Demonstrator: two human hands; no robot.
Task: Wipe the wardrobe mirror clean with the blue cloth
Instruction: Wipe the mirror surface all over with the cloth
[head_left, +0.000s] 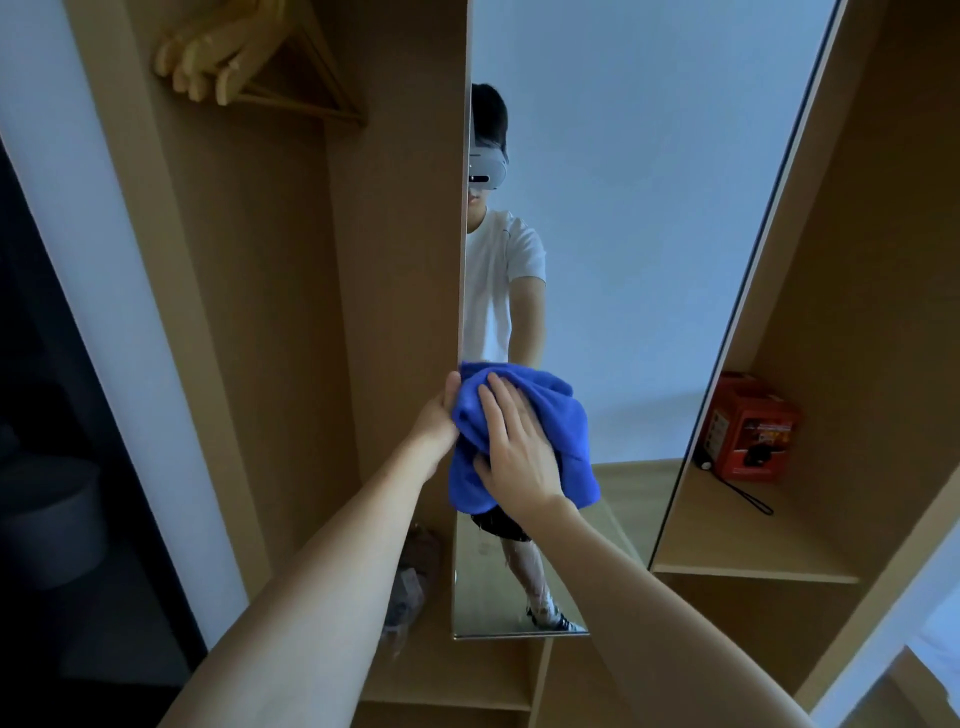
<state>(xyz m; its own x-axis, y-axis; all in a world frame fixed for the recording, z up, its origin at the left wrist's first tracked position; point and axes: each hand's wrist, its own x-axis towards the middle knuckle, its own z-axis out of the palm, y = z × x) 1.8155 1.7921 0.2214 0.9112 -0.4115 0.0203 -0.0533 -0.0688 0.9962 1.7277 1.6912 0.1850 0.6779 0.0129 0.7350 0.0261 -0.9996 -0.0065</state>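
Pressing the cloth flat against the mirror, near its left edge, about halfway up. Right hand lying on the cloth with fingers straight and spread wide. Left hand gripping the cloth's left side at the mirror edge, thumb pointing up. Hanging in the left compartment, top: hangers. Standing on the right shelf: a red box, a black cord just beside it.
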